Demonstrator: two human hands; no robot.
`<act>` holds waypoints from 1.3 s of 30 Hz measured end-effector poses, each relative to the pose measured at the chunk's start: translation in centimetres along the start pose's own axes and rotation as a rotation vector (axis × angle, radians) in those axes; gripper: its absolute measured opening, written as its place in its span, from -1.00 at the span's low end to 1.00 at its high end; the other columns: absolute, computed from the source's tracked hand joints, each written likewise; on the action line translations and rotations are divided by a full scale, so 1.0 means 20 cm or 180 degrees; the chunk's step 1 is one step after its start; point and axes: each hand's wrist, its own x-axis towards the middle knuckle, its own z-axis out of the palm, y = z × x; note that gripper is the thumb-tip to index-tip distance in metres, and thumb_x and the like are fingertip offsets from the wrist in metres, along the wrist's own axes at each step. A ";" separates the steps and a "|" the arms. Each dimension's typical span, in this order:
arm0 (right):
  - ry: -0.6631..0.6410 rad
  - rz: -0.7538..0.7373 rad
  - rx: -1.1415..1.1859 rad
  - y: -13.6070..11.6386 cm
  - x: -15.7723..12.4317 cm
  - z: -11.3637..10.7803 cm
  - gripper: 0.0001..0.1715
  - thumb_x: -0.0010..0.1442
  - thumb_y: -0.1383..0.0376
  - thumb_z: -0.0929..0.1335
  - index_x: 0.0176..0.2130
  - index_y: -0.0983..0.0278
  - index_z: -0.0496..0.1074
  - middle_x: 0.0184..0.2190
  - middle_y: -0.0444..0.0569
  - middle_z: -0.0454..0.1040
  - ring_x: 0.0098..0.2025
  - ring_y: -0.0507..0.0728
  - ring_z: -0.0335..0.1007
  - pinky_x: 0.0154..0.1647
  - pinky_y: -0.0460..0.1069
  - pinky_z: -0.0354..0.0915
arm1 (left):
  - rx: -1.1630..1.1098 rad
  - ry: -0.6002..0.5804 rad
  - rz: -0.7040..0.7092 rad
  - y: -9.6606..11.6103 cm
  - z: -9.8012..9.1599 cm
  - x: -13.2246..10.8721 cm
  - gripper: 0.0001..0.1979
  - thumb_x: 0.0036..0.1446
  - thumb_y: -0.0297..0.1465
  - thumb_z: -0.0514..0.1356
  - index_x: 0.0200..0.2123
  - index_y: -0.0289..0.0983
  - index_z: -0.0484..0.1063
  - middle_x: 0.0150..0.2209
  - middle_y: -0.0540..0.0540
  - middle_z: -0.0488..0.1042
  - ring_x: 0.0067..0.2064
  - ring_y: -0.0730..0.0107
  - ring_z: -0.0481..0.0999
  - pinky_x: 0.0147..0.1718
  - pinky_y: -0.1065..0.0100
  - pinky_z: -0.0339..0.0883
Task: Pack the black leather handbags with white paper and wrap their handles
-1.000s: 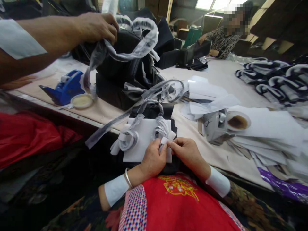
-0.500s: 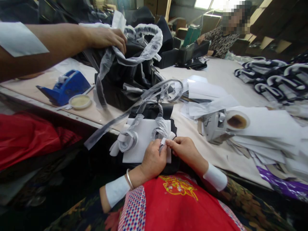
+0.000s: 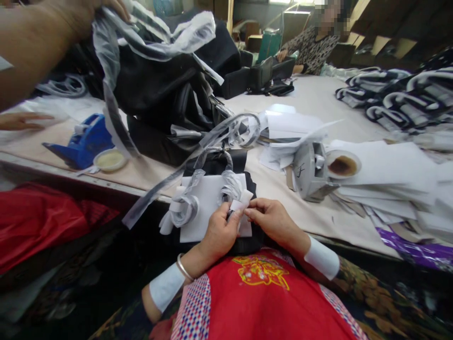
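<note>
A black bag (image 3: 249,182) lies in front of me at the table edge, with a white sheet (image 3: 208,203) on top of it. Clear film wraps its handle (image 3: 226,158). A coiled, film-wrapped strap (image 3: 184,211) with white wrapping rests at the sheet's left side. On the right side, my left hand (image 3: 221,229) is closed on a white wrapping strip (image 3: 239,204) by the other wrapped handle end. My right hand (image 3: 274,219) pinches the right edge of that strip, thumb and forefinger together. The fingertips partly hide what lies under the strip.
Left stand a blue tape dispenser (image 3: 88,141) and a round dish (image 3: 110,160). Another person's hand (image 3: 106,9) grips a large black bag (image 3: 152,89). To the right are a grey tape dispenser (image 3: 309,172), a dish of brown stuff (image 3: 342,164) and white sheets (image 3: 385,165).
The other person's arm has lifted the large black bag's wrapped handle up and left. A second hand shows at the far left. More of the white strip shows between my hands.
</note>
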 end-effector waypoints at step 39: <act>0.0402 -0.0472 -0.0756 0.07 0.02 0.01 -0.47 0.24 0.14 0.39 0.10 0.36 0.37 -0.34 0.02 0.57 -0.30 0.20 0.50 -0.24 0.07 0.40 | 0.2742 0.0049 0.0655 0.13 -0.04 -0.12 -0.41 0.24 -0.27 0.20 0.28 -0.35 0.21 0.00 -0.38 0.45 -0.03 -0.05 0.55 -0.07 -0.03 0.47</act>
